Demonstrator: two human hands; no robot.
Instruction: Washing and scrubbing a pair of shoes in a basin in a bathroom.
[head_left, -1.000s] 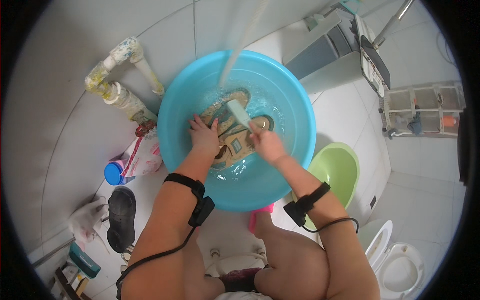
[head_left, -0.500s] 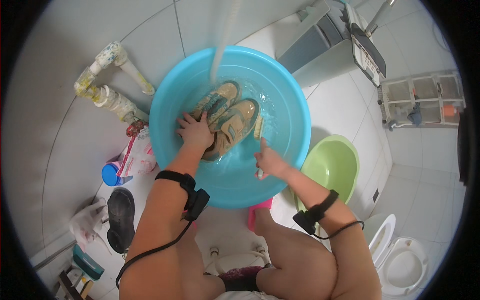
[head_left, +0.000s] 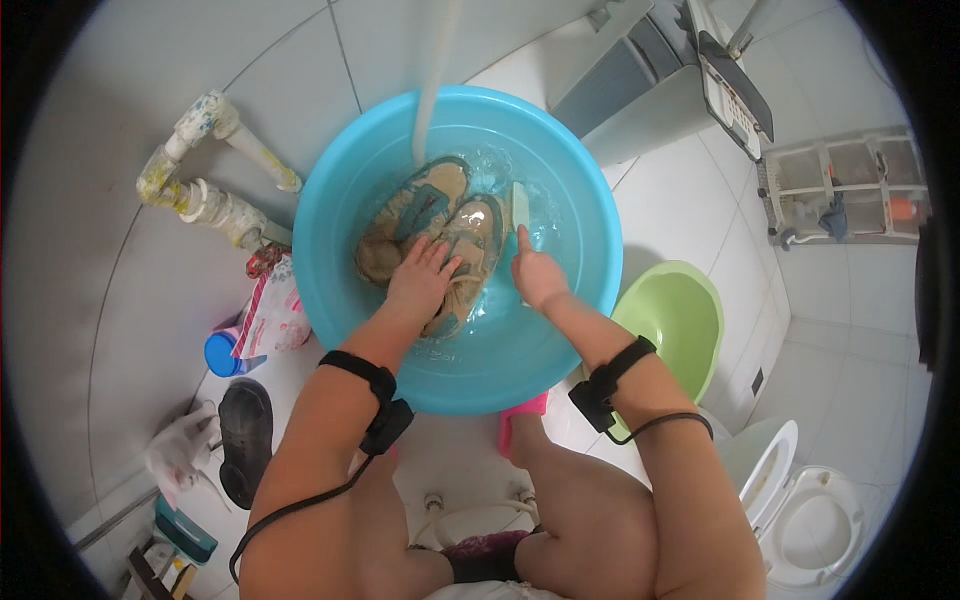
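Note:
In a round blue basin (head_left: 606, 240) of water lie two wet beige shoes with grey-green trim. My left hand (head_left: 416, 287) rests on the middle of the right shoe (head_left: 478, 222), its fingers spread over the upper. The left shoe (head_left: 382, 255) lies alongside, toe pointing away from me. In my right hand (head_left: 538, 276) is a pale scrub brush (head_left: 519, 206), gripped by the handle with the index finger stretched along it. The brush head stands beside the right shoe's toe, bristles hidden. A stream of water (head_left: 427, 110) falls into the basin near the left shoe.
A light green basin (head_left: 690, 330) stands at the right, near a toilet (head_left: 812, 530). Behind it is a grey mop bucket (head_left: 640, 110). White pipes (head_left: 215, 205), a blue-lidded container (head_left: 222, 353) and a black slipper (head_left: 246, 440) are on the left.
My left hand has moved right, from between the shoes onto the right shoe. The left shoe has shifted towards the left. The brush has moved farther away and turned, its bristles now out of sight.

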